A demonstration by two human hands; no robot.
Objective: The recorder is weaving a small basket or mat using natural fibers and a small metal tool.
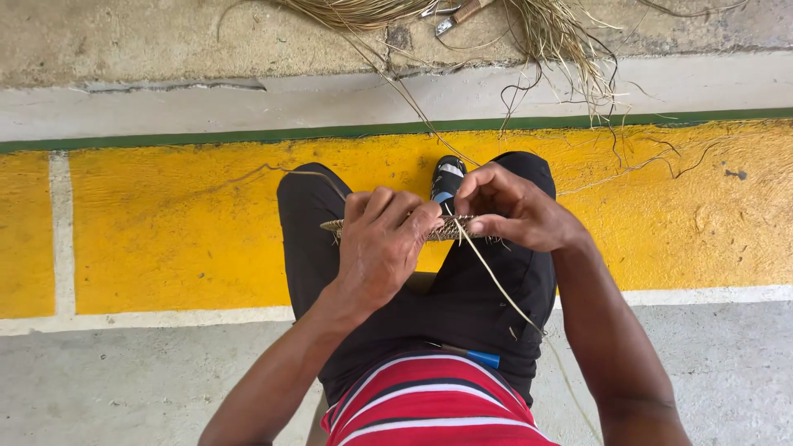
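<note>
Both hands meet above the person's knees, over black shorts (462,306). The left hand (382,248) is closed around the near side of a flat woven straw piece (450,229), held edge-on between the hands. The right hand (514,211) pinches the piece's right end, fingers curled shut on it. A long straw strand (496,281) trails from the piece down across the right thigh. A shoe (448,177) shows just beyond the hands. Far off, a bundle of straw (545,33) lies on the concrete floor (165,49), beside a tool (458,15).
</note>
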